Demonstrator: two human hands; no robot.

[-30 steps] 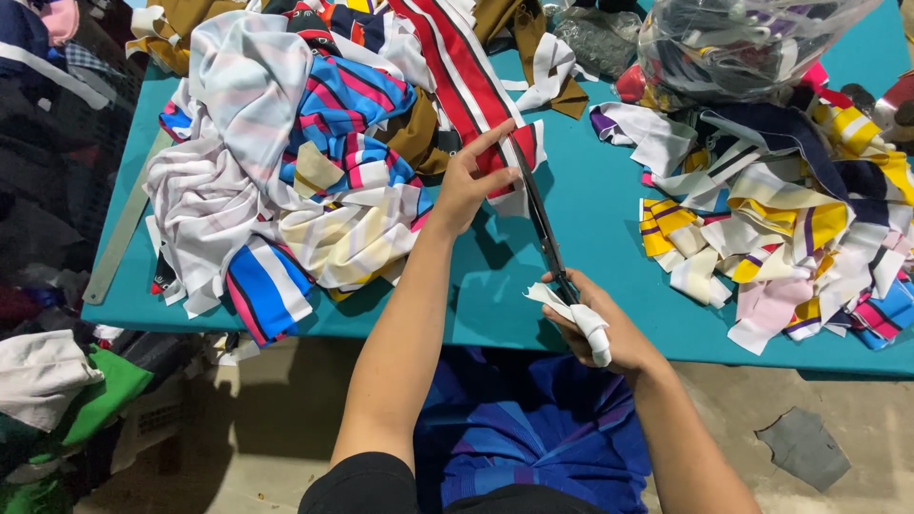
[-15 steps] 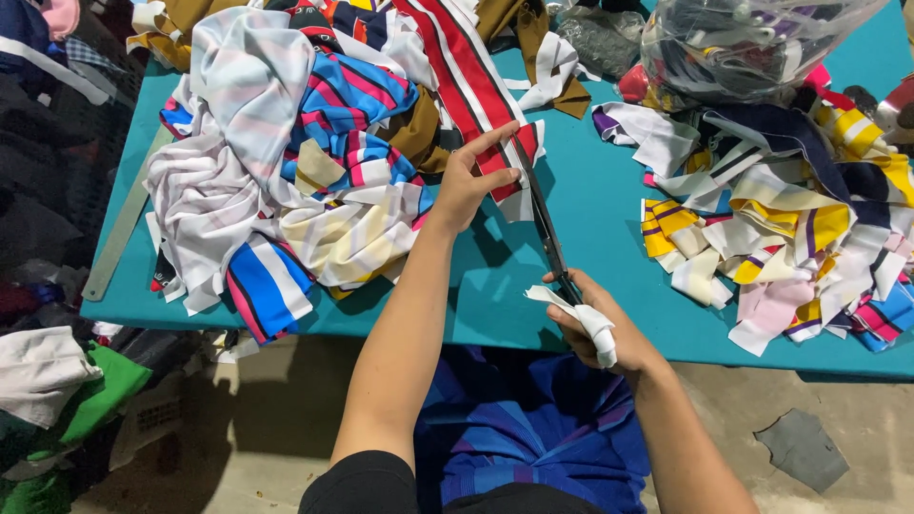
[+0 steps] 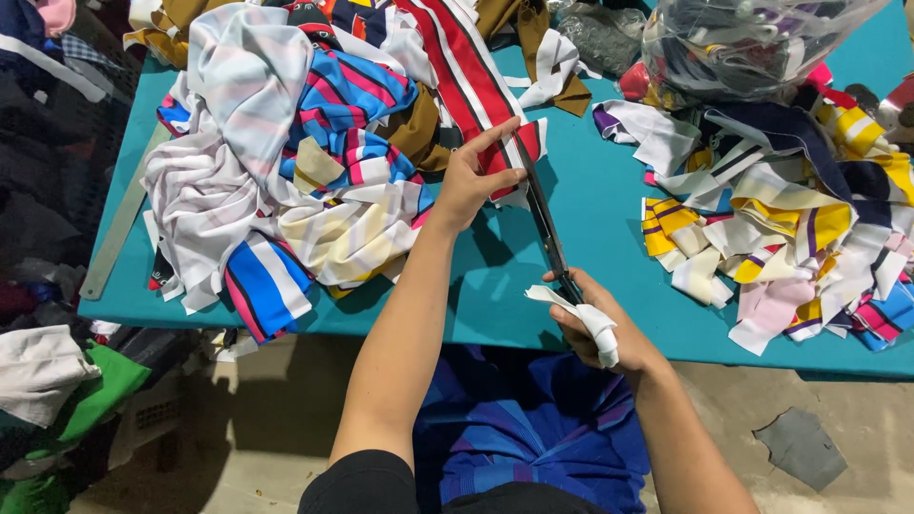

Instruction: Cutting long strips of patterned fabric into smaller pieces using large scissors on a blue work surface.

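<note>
My left hand (image 3: pixel 476 181) presses down on a red-and-white striped cloth (image 3: pixel 466 71) that runs across the teal table (image 3: pixel 600 200). My right hand (image 3: pixel 595 324), its thumb wrapped in white cloth tape, grips the handles of long dark scissors (image 3: pixel 545 224). The blades point away from me and reach the cloth's near edge beside my left fingers.
A heap of striped fabrics (image 3: pixel 276 181) lies left of my hands. Cut strips (image 3: pixel 790 228) pile up at the right under a clear plastic bag (image 3: pixel 752 43) of scraps. A metal ruler (image 3: pixel 119 228) lies along the table's left edge. Blue cloth (image 3: pixel 533 428) sits below.
The scissors have advanced slightly along the striped cloth's edge. My left hand stays pressed on the cloth.
</note>
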